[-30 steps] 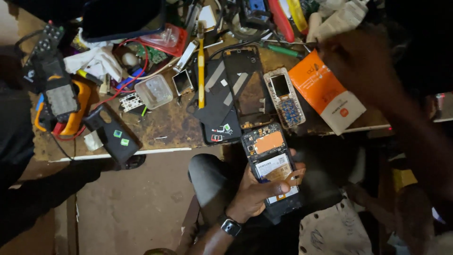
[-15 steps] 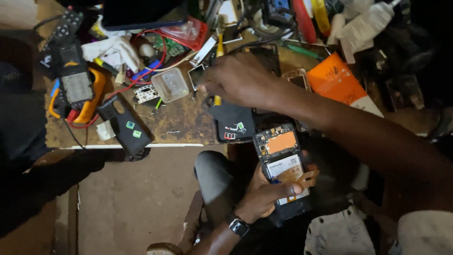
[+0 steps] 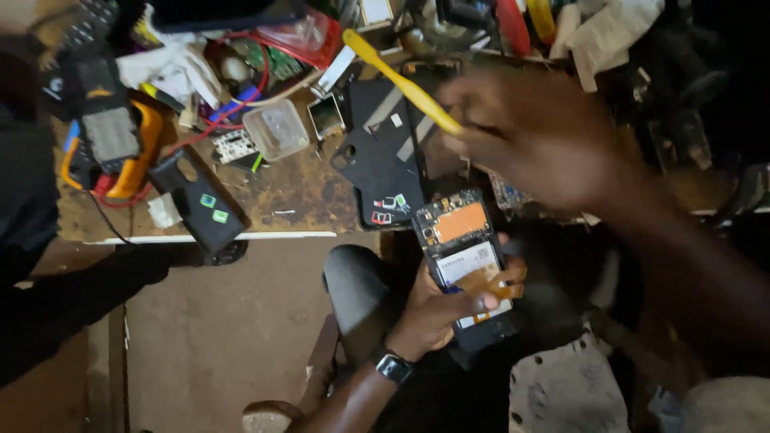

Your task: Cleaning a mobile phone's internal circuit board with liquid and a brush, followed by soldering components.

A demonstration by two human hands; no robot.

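My left hand [image 3: 445, 309] grips an opened phone [image 3: 465, 261] with its back cover off, showing an orange patch, a white battery label and circuit parts, held over my lap below the bench edge. A dark watch [image 3: 393, 367] sits on that wrist. My right hand [image 3: 533, 132], blurred by motion, hovers above the phone and holds a long yellow tool [image 3: 401, 80] that points up and left over the bench. A black phone back cover [image 3: 385, 160] lies on the bench just left of the right hand.
The worn wooden bench [image 3: 273, 196] is cluttered: a clear plastic box [image 3: 275, 128], an orange-and-grey meter [image 3: 108, 144], a black phone case [image 3: 196, 200], red wires [image 3: 241, 96], circuit boards and tools at the back. Brown floor [image 3: 216, 329] lies below the bench. My knee [image 3: 353, 281] is beside the phone.
My right hand reached left across the bench, picked up the yellow tool, and now has swung back right above the phone. The left hand kept holding the opened phone.
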